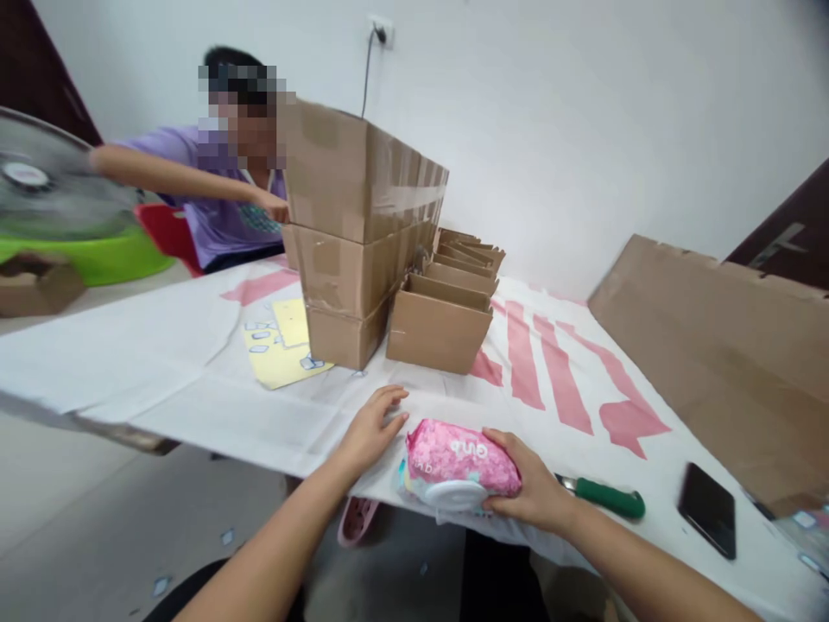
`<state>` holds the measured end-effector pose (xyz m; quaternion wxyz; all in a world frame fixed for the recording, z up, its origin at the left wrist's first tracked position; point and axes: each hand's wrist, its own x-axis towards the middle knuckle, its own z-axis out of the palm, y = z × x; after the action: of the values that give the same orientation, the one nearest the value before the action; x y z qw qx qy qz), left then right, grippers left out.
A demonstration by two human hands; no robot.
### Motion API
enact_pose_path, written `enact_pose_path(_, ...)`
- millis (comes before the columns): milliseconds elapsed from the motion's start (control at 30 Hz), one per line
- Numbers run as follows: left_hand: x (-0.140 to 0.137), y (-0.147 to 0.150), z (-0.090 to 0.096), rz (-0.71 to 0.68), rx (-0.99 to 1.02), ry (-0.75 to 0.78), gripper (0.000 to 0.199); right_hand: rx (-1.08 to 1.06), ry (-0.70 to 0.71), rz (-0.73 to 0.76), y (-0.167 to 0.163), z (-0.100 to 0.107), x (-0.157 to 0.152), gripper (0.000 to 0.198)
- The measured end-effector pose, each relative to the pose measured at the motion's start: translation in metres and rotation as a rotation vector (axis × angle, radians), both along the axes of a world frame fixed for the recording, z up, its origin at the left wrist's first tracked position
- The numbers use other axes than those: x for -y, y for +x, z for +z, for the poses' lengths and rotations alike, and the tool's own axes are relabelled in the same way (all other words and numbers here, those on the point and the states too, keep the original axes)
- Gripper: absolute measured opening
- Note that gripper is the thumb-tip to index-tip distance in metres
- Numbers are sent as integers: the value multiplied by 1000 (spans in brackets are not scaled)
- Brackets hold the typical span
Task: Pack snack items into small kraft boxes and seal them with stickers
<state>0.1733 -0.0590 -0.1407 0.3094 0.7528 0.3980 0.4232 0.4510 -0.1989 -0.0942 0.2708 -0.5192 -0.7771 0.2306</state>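
My right hand [531, 485] grips the right end of a pink pack of wipes [446, 453] with a white flip lid, thumb below and fingers over the top. The pack rests near the front edge of the table. To its left, my left hand [370, 429] is open with fingers stretched forward, close to the pack but apart from it, holding nothing. A tool with a green handle [610, 498], its metal end partly hidden, lies just right of my right hand.
Taped cardboard boxes [333, 272] form a wall on the table [194, 380], beside a row of open boxes [440, 337]. A yellow drawn sheet [285, 350] lies left. Right are a phone [708, 510] and a cardboard panel [718, 345]. Across sits a person [226, 199], near a fan [45, 190].
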Motion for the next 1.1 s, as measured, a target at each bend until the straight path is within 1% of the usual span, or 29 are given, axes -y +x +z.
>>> enact_pose_path(100, 0, -2, 3, 78, 149, -120, 36, 26, 69, -40, -9, -5, -16, 84)
enact_pose_path(200, -1, -5, 3, 156, 280, -222, 43, -19, 143, -47, -15, -9, -48, 80)
enact_pose_path(267, -2, -6, 2, 179, 355, -252, 45, -63, 188, -57, -19, -13, -73, 79)
enact_pose_path(333, -3, -7, 1, 180, 415, -265, 47, -118, 219, -104, -25, -21, -99, 79)
enact_pose_path(433, -4, -7, 1, 182, 443, -263, 49, -221, 272, -249, -36, -36, -134, 76)
enact_pose_path(500, -4, -6, 1, 176, 404, -245, 46, -298, 310, -370, -43, -47, -152, 77)
enact_pose_path(567, -4, -5, 1, 131, 333, -225, 44, -348, 334, -466, -48, -54, -163, 79)
enact_pose_path(667, -3, -4, 1, 31, 176, -175, 49, -312, 317, -545, -49, -57, -166, 77)
enact_pose_path(733, -1, -3, 2, -11, 50, -105, 53, -250, 271, -581, -49, -56, -163, 66)
enact_pose_path(800, 2, -2, 3, -19, -80, -16, 56, -210, 236, -597, -48, -54, -161, 50)
enact_pose_path(867, 4, 0, 4, -18, -210, 51, 53, -191, 232, -583, -49, -52, -160, 40)
enact_pose_path(967, 6, 2, 6, -47, -366, 98, 37, -195, 238, -548, -49, -51, -160, 34)
enact_pose_path(1033, 6, 3, 6, -61, -406, 139, 29, -202, 236, -538, -49, -51, -161, 33)
enact_pose_path(1100, 8, 4, 7, -63, -400, 172, 25, -210, 234, -539, -48, -52, -162, 34)
